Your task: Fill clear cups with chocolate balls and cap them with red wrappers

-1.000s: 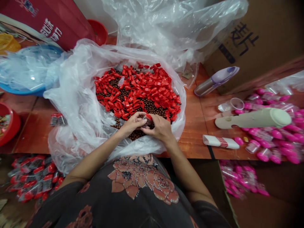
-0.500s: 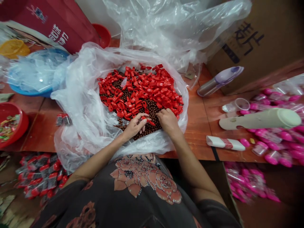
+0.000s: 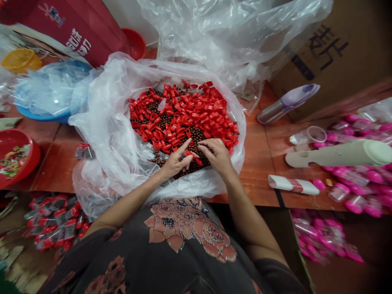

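Observation:
My left hand (image 3: 176, 162) is over the near part of a pile of brown beads (image 3: 198, 136), pinching a small red plastic piece (image 3: 195, 158) between thumb and fingers. Close by on its right, my right hand (image 3: 218, 154) has thumb and fingertips drawn near each other above the beads. Whatever is between those tips is too small to make out. Many hollow red plastic pieces (image 3: 211, 108) lie heaped over the beads. A white plastic bag (image 3: 105, 118) surrounds the pile with its sides spread out. One clear oval piece (image 3: 162, 104) rests among the red ones.
To the left stand a blue basin (image 3: 45, 116) of clear plastic parts and a red bowl (image 3: 33, 161) of small colourful items. A purple-lidded bottle (image 3: 288, 104), a pale green flask (image 3: 333, 153) and pink-capped containers (image 3: 364, 179) lie right. A cardboard box (image 3: 352, 73) stands behind.
My right hand has lifted out of the beads, its fingers reaching left toward the red piece. My left forefinger has straightened. The view has shifted slightly.

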{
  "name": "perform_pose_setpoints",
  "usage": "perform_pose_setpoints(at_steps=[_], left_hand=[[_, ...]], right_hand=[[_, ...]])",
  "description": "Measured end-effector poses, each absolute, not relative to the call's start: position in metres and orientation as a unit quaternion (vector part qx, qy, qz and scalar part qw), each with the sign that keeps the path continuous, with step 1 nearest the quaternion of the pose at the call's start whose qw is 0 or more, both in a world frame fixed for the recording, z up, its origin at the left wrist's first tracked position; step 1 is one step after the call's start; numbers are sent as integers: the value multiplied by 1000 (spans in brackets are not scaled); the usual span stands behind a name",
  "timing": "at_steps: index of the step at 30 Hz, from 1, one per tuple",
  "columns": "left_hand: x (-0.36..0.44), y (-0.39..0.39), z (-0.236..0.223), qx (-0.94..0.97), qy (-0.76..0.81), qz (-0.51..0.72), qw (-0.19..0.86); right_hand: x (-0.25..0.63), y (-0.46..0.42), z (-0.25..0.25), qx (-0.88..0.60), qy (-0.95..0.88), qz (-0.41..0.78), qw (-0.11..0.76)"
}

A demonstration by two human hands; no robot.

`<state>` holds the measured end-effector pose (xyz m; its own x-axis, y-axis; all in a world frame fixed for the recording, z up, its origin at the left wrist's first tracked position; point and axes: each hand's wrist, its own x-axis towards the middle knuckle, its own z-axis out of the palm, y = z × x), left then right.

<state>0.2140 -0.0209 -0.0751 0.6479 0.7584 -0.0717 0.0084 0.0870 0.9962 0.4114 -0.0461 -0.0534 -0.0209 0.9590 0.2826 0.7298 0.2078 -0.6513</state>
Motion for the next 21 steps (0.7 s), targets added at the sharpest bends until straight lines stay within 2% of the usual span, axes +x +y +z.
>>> perform_pose_setpoints(at_steps=[3, 8, 10, 13, 17, 21], left_hand=[[213, -22, -77, 629, 312, 271, 659], [213, -21, -77, 615, 318, 272, 668], [214, -20, -72, 592, 320, 284, 683], [219, -18, -63, 548, 307, 319, 710], [223, -18, -58, 497, 296, 359, 733], [224, -22, -60, 489, 310, 355, 734]], right_hand=[[402, -54, -39, -549, -712, 234, 370], [398, -64, -28, -513, -779, 220, 286], [397, -68, -30, -497, -787, 234, 281], [394, -74, -40, -516, -728, 290, 347], [385, -81, -54, -609, -534, 351, 470], [376, -84, -52, -620, -467, 358, 519]])
